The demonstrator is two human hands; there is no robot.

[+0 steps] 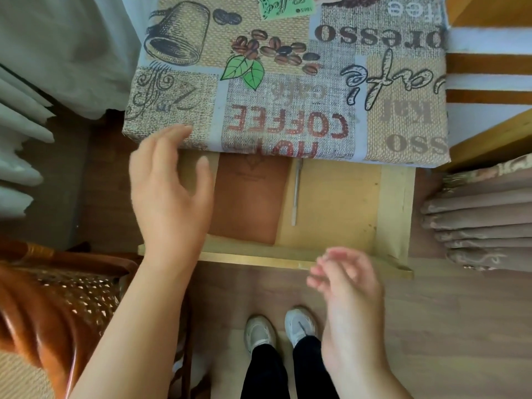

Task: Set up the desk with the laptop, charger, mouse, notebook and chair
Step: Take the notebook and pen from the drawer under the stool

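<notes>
A desk covered with a coffee-print cloth (288,82) fills the top of the view. Its wooden drawer (391,203) is pulled out toward me. Inside lies a brown notebook (250,197) with a silver pen (296,194) beside it on the right. My left hand (169,185) hovers open over the drawer's left side, fingers spread near the desk edge, holding nothing. Below the drawer's front edge my right hand (345,283) hangs, blurred, fingers loosely curled and apart, with nothing in it. A wicker chair (51,298) with a brown frame stands at the lower left.
White curtains (43,67) and a radiator (17,156) are at the left. Folded brown curtain fabric (478,220) hangs at the right, with wooden shelving (489,67) above it. My feet in white shoes (279,329) stand on the wood floor below the drawer.
</notes>
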